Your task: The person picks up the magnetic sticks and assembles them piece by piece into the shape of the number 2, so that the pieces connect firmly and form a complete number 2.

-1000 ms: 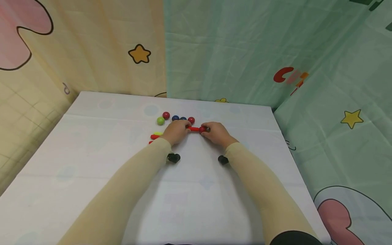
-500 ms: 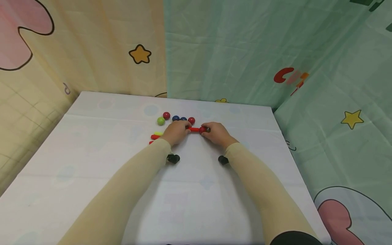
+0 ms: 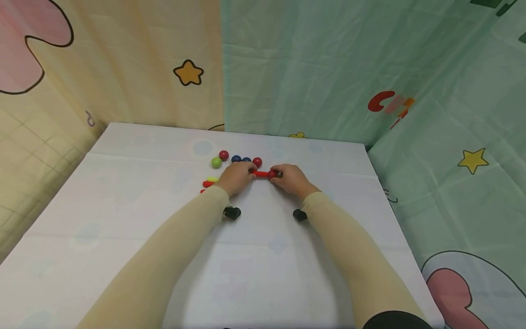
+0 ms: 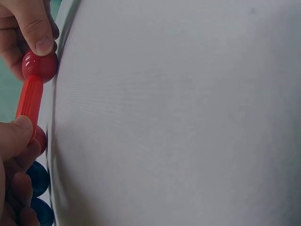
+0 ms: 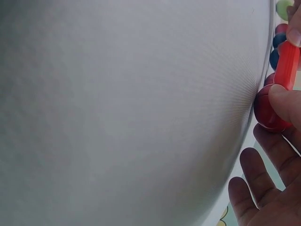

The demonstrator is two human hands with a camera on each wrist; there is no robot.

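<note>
Left hand [image 3: 237, 177] pinches a red, ribbed, plastic-looking rod [image 4: 30, 99], right hand [image 3: 291, 179] a glossy red ball [image 4: 41, 68] at its end, over a white-covered bench [image 3: 255, 283]; keeping both in line should help.

Balls [image 3: 236, 158] (on the table [image 3: 263, 269]) lie behind the held stick [image 3: 260, 174].

Arms [image 3: 164, 251] outstretched, left fingers [image 4: 13, 137] and right fingers [image 5: 286, 103] near each other, in pinch grips
</note>
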